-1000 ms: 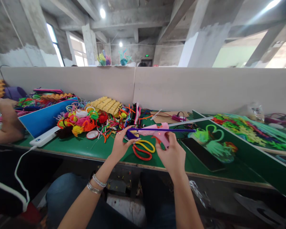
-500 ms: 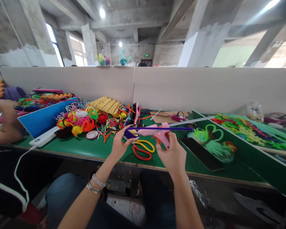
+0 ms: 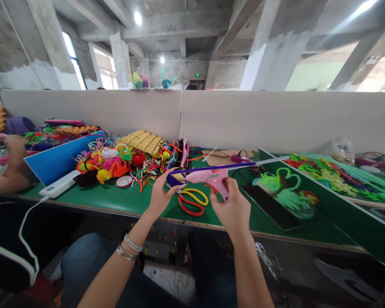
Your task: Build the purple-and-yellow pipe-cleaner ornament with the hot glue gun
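Over the tabletop, the right hand grips a pink glue gun; to its left, the left hand pinches a purple strip extending right past the gun.

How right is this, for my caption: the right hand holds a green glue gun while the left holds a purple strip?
Green is wrong: the head view shows the right hand holding a pink glue gun, while the left hand holds a purple strip.
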`<state>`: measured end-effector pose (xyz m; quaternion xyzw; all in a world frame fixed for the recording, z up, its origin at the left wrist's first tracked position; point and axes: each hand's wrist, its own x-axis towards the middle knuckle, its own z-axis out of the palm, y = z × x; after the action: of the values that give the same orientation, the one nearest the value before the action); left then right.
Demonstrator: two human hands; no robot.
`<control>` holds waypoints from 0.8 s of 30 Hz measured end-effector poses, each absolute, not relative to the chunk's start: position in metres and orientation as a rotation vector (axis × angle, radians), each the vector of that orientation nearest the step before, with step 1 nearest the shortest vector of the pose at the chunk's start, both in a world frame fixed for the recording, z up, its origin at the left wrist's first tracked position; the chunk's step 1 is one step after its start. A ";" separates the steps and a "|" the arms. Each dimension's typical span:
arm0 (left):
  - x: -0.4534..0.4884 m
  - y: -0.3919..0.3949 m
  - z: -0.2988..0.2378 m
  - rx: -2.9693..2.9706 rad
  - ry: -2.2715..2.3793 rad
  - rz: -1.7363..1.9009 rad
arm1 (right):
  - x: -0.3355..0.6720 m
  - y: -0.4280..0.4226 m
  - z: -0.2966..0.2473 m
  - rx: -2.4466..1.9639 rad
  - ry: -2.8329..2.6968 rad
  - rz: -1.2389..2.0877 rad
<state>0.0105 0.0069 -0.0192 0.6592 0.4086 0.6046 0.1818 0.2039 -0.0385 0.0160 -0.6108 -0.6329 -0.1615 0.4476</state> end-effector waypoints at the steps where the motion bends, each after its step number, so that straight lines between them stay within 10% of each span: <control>1: 0.011 0.007 -0.019 1.858 1.152 1.710 | 0.204 -0.039 0.016 -1.513 -1.564 -0.388; 24: 0.012 0.005 -0.018 1.680 1.046 1.802 | 0.205 -0.038 0.019 -1.493 -1.581 -0.316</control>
<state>0.0123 0.0053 -0.0181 0.6107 0.3805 0.6551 0.2305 0.2053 -0.0381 0.0186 -0.6050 -0.6408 -0.1280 0.4549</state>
